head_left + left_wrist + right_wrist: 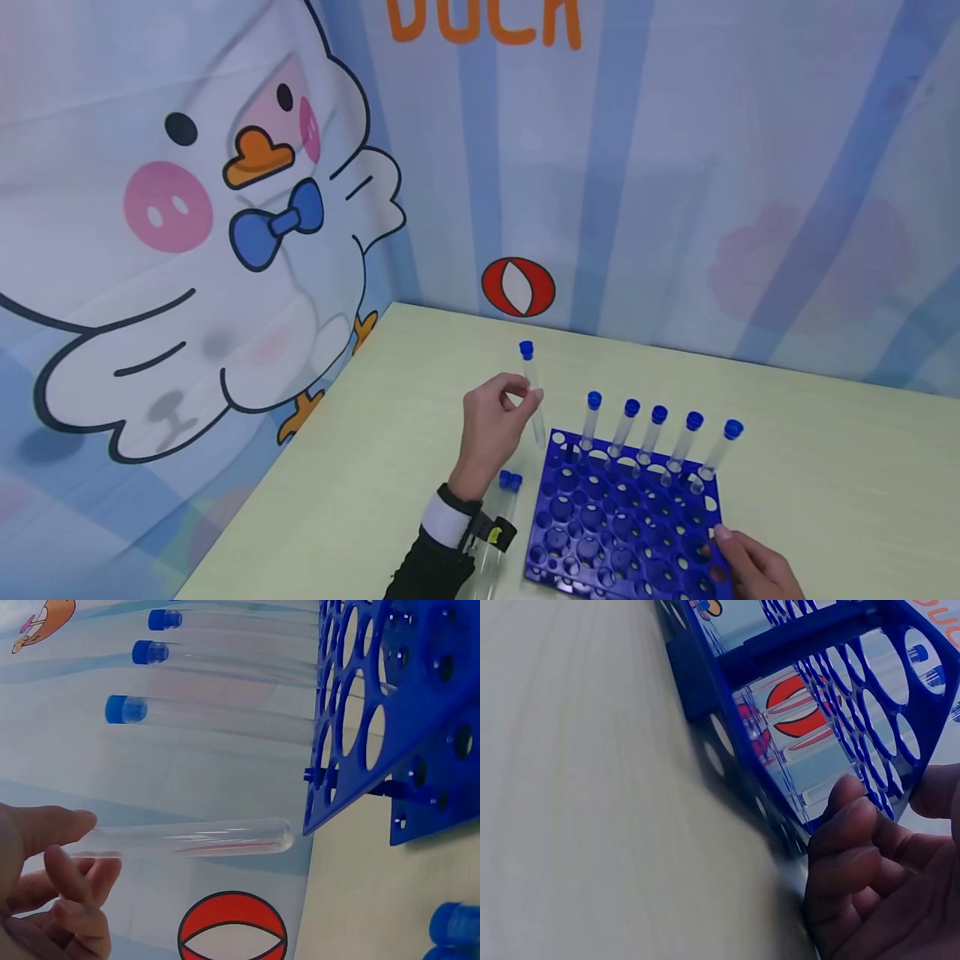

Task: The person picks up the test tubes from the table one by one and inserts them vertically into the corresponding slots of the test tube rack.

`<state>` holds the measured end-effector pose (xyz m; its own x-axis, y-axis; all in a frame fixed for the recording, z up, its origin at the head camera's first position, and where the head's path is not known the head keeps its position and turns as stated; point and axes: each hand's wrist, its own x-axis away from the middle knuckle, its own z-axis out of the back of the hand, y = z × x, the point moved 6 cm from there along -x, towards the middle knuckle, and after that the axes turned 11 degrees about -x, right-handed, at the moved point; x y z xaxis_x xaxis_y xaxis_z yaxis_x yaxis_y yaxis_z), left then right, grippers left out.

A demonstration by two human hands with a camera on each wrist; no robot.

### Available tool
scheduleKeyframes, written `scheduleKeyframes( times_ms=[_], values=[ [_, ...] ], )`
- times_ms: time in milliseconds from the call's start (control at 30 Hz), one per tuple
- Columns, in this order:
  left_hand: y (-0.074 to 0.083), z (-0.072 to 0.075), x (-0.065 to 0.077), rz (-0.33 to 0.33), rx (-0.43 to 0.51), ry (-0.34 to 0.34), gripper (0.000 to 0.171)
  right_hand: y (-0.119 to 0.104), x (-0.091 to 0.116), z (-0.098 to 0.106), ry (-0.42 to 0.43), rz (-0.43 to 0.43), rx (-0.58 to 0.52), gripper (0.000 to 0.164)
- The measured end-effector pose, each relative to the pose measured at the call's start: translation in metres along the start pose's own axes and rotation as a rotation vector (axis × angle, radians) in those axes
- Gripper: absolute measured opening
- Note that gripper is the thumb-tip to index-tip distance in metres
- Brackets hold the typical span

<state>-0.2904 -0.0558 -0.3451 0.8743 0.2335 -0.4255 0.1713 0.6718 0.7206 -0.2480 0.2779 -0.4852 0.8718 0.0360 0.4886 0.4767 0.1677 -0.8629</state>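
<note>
A clear test tube (pixel 195 838) with a blue cap is pinched between the thumb and fingers of my left hand (pixel 495 421). The tube leans slightly, its rounded bottom lowest, just outside the back left corner of the blue test tube rack (pixel 626 521). Along the rack's back row stand several capped test tubes (pixel 659 414), tilted a little. My right hand (pixel 757 567) grips the rack's right edge; in the right wrist view its thumb lies on the top plate and the curled fingers are below it.
Loose test tubes (pixel 511 482) with blue caps lie on the pale yellow table (pixel 375 467) left of the rack, partly hidden by my left wrist. A printed cloth backdrop (pixel 675 208) with a duck rises behind and to the left of the table.
</note>
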Motion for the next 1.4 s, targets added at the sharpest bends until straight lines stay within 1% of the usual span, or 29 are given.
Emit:
scheduleKeyframes(
  times_ms=[67,200,333,433,533,633,767,867,967,1133,1400],
  values=[
    [-0.001,-0.004,0.000,0.005,0.013,0.005,0.022,0.000,0.000,-0.001,-0.001,0.007,-0.002,0.083],
    [-0.005,-0.011,0.001,0.041,0.020,-0.006,0.024,0.004,0.000,-0.002,0.011,0.016,0.008,0.084],
    [-0.007,-0.019,0.003,0.040,0.022,-0.024,0.021,0.006,0.000,-0.004,0.029,0.025,-0.002,0.086],
    [-0.007,-0.025,0.005,0.030,0.008,-0.053,0.019,0.005,0.001,-0.005,0.033,0.046,0.021,0.084],
    [-0.007,-0.031,0.006,0.024,-0.020,-0.098,0.018,0.002,0.001,-0.005,0.038,0.058,0.060,0.079],
    [-0.007,-0.036,0.006,0.013,-0.044,-0.136,0.017,0.000,0.001,-0.003,0.044,0.064,0.076,0.079],
    [-0.008,-0.040,0.007,0.010,-0.079,-0.179,0.015,-0.001,0.001,-0.003,0.046,0.066,0.060,0.081],
    [-0.008,-0.044,0.008,0.021,-0.102,-0.234,0.013,-0.001,0.000,-0.002,0.045,0.072,0.050,0.083],
    [-0.007,-0.047,0.009,0.015,-0.109,-0.280,0.012,-0.001,-0.001,0.000,0.051,0.070,0.043,0.083],
    [-0.006,-0.049,0.009,-0.006,-0.108,-0.300,0.011,0.000,-0.002,0.001,0.048,0.066,0.034,0.085],
    [-0.007,-0.049,0.013,0.032,-0.115,-0.329,0.014,0.000,-0.001,0.001,0.053,0.062,0.040,0.089]
  ],
)
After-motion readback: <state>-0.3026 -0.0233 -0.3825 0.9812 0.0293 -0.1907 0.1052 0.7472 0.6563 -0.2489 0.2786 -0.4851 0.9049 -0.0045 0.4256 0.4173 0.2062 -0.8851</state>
